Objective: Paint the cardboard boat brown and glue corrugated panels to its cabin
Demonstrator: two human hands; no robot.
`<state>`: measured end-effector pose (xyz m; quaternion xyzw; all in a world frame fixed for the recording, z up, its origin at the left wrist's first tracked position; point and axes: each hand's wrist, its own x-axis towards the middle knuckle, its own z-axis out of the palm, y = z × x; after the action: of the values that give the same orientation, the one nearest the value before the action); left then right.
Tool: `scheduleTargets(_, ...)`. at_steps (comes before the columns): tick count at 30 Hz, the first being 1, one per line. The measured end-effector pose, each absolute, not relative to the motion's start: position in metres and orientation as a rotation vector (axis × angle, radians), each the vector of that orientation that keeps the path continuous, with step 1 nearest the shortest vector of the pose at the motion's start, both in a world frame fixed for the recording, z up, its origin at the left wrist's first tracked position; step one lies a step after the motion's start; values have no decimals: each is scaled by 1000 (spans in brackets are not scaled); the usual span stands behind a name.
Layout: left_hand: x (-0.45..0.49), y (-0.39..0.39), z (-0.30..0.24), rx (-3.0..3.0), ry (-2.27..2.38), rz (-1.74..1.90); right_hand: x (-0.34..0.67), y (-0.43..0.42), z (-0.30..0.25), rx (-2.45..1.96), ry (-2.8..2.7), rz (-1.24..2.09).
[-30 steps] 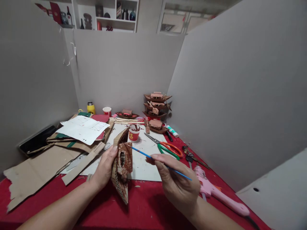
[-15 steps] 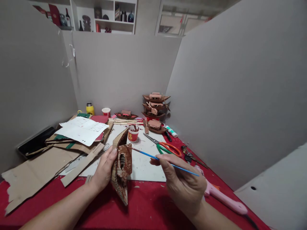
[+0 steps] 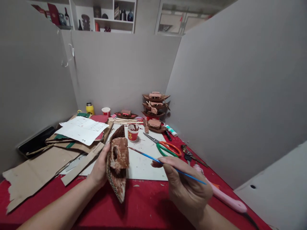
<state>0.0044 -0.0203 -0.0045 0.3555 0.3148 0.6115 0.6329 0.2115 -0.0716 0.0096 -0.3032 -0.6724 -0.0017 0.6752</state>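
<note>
A cardboard model boat (image 3: 120, 153), coated in patchy brown paint, is gripped along its left side by my left hand (image 3: 100, 169). Its small cabin faces up and toward me, with a dark window opening in it. My right hand (image 3: 187, 188) pinches a thin blue paintbrush (image 3: 153, 158) like a pen. The brush tip is at the right edge of the cabin roof; whether it touches I cannot tell. Just beyond the boat stands a red and white paper cup (image 3: 133, 133) with brown paint smeared inside its rim.
Scissors (image 3: 165, 147) with green and orange handles lie right of the cup. Several brown model boats (image 3: 155, 105) are stacked behind. Cardboard pieces (image 3: 40, 166) and drawn-on paper (image 3: 81, 129) pile up at left. A pink glue gun (image 3: 225, 198) rests at right, near the partition.
My left hand has moved slightly left and turned the boat so its cabin roof shows more. My right hand has shifted a little right and down with the paintbrush.
</note>
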Motion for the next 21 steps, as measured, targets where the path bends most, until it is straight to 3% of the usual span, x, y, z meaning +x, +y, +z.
scheduleTargets(12,-6,-11,9,556,619,1036,212,-78,5,-618,-1608,95)
scheduleTargets(21,-8,-9,8,550,618,1008,210,-80,8,-578,-1632,237)
